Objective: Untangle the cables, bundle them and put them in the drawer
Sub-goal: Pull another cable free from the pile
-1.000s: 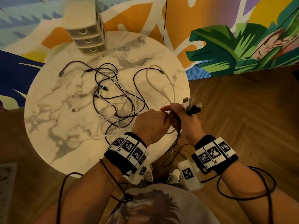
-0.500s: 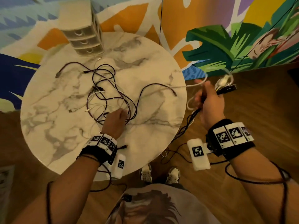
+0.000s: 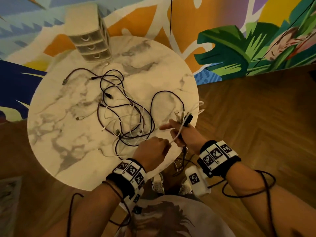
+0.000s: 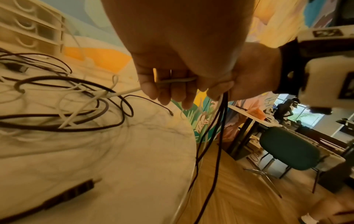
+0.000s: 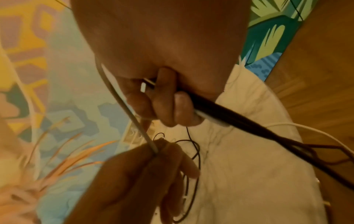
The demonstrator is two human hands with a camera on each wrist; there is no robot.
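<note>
A tangle of dark and white cables (image 3: 123, 115) lies in the middle of the round marble table (image 3: 68, 151). My right hand (image 3: 179, 134), over the table's right edge, grips a bundle of cables (image 5: 220, 110); their plugs (image 3: 186, 117) stick up above the fist and the dark strands (image 4: 218, 124) hang toward the floor. My left hand (image 3: 164, 146), just left of it, pinches a white cable (image 3: 175, 137) that runs up into the right fist. The cable (image 4: 176, 80) lies across my curled left fingers (image 4: 164, 91). A beige three-drawer unit (image 3: 90, 38) stands at the table's far edge, drawers closed.
A dark loop of cable (image 3: 167, 98) lies on the table near the right edge. Wooden floor (image 3: 256, 117) surrounds the table, with a painted wall (image 3: 222, 40) behind. My shoes (image 3: 158, 185) are under the near edge. A green chair (image 4: 287, 148) stands to the right.
My right hand came back from far out right to the table's edge with its cables. My left hand left the tangle and now pinches the white cable beside the right fist.
</note>
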